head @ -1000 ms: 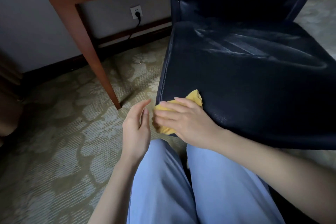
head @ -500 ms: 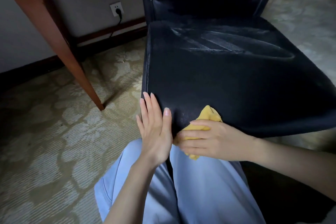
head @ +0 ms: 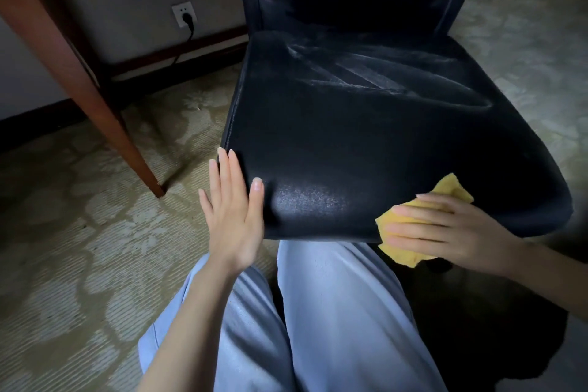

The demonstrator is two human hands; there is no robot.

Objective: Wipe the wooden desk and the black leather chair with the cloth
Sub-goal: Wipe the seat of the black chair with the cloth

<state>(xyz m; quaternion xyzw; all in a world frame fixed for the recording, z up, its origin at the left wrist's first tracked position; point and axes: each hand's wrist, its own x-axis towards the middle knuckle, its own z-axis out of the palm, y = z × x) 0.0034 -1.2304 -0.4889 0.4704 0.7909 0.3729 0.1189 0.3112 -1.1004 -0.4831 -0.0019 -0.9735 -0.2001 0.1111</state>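
- While I crouch in front of the black leather chair [head: 366, 143], the head view shows my right hand [head: 445, 229] spread flat on the yellow cloth [head: 410, 226], fingers together and pressing it against the front edge of the seat, toward the seat's right corner.
- The cloth is partly on top of the seat and partly folded down over its front lip (one corner pokes up past my fingers, another hangs below the edge).
- My left hand [head: 232, 216] is open, fingers straight and close together, laid flat against the seat's front-left corner; it holds nothing, and the thumb rests on the leather.
- The leather between my two hands shows a dull sheen, and there are pale creases further back on the seat.
- My knees in light blue trousers [head: 334, 312] sit just below the seat's front edge.
- Left of the chair, a leg of the wooden desk [head: 79, 73] slants down to the patterned carpet [head: 79, 248].
- Behind the chair's left side, a wall socket [head: 184, 14] has a black plug in it.
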